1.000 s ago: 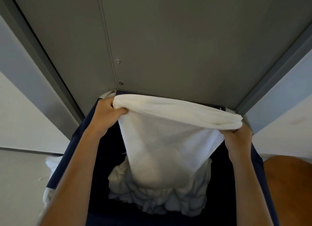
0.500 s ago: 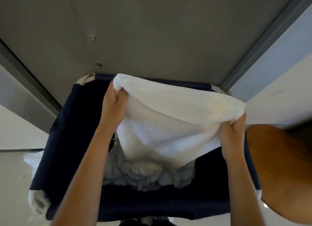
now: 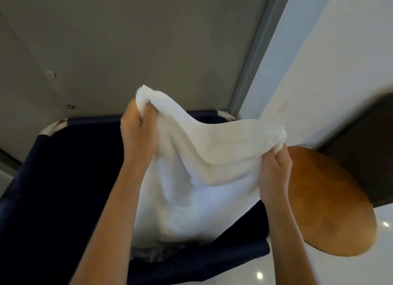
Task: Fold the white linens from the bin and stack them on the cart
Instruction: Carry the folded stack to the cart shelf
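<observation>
White towel (image 3: 202, 167) is held above the navy bin (image 3: 63, 178), its top edge gripped by the left hand (image 3: 138, 137) at 11 o'clock and the right hand (image 3: 274, 174) at 3 o'clock, hands apart. A grey wall (image 3: 148, 40) is seen at 12 o'clock, a round wooden table (image 3: 331, 210) at 4 o'clock.

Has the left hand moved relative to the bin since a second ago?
Yes. The left hand, gripping the white towel, went rightward: from the far-left corner of the navy bin to about mid-rim.
</observation>
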Action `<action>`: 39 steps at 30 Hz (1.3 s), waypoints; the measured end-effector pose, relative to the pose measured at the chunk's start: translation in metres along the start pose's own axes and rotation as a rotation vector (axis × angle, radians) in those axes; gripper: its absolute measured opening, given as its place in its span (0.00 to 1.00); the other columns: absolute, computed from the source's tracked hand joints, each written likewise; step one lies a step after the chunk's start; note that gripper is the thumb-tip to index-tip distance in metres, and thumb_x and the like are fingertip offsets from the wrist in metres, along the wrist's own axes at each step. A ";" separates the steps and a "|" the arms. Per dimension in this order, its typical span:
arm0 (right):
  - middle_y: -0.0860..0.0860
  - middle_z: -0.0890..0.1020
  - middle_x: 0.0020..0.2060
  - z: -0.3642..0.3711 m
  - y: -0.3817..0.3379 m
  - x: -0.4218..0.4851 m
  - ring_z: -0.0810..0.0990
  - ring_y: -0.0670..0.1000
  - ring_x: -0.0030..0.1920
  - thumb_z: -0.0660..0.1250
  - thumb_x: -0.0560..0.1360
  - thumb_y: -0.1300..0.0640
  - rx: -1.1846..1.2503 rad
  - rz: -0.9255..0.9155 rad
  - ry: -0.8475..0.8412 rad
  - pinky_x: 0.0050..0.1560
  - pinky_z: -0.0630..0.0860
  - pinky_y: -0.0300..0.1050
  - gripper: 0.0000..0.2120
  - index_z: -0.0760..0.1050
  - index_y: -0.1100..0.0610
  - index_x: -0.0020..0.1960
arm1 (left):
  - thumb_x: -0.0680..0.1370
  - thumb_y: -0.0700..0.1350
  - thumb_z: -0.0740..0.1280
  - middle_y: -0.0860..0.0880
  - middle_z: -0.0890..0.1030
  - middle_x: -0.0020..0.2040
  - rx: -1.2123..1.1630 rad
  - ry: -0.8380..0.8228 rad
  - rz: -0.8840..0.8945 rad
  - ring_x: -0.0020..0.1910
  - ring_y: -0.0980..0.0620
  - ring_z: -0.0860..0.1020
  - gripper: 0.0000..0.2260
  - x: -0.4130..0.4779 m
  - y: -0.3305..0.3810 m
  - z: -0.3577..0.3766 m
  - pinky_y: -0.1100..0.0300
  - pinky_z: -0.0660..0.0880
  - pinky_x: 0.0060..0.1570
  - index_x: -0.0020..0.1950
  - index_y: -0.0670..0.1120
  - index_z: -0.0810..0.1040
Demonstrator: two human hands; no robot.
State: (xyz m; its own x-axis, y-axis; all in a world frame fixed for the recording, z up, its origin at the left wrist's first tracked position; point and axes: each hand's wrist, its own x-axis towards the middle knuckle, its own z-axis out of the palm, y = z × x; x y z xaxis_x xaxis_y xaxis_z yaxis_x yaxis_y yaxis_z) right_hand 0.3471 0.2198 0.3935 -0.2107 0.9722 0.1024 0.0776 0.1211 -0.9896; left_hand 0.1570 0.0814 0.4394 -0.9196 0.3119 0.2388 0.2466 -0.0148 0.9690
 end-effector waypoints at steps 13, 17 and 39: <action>0.48 0.79 0.39 -0.191 -0.020 0.103 0.75 0.39 0.37 0.57 0.81 0.58 0.036 -0.121 0.056 0.38 0.72 0.33 0.10 0.76 0.58 0.49 | 0.77 0.42 0.58 0.54 0.66 0.31 -0.032 0.018 0.090 0.32 0.57 0.63 0.11 -0.096 0.075 0.182 0.63 0.61 0.31 0.35 0.45 0.65; 0.50 0.79 0.42 -0.242 -0.014 0.139 0.77 0.46 0.42 0.56 0.82 0.57 0.043 -0.117 0.099 0.43 0.75 0.40 0.10 0.76 0.58 0.52 | 0.78 0.41 0.59 0.54 0.68 0.32 -0.058 -0.051 0.100 0.31 0.59 0.65 0.09 -0.113 0.087 0.240 0.65 0.63 0.31 0.40 0.40 0.69; 0.41 0.80 0.46 -0.423 0.014 0.438 0.78 0.40 0.48 0.55 0.83 0.53 0.029 -0.169 0.389 0.50 0.75 0.35 0.10 0.75 0.47 0.54 | 0.80 0.45 0.62 0.55 0.77 0.40 -0.138 -0.276 0.016 0.38 0.60 0.74 0.05 -0.058 0.099 0.622 0.63 0.71 0.39 0.48 0.48 0.77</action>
State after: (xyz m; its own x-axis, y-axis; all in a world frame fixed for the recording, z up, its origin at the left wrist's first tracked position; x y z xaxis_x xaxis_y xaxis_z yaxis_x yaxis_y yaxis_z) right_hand 0.6684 0.7318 0.4672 0.1655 0.9430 0.2889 0.0452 0.2854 -0.9573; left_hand 0.4251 0.6522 0.4818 -0.7936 0.5562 0.2465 0.1996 -0.1448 0.9691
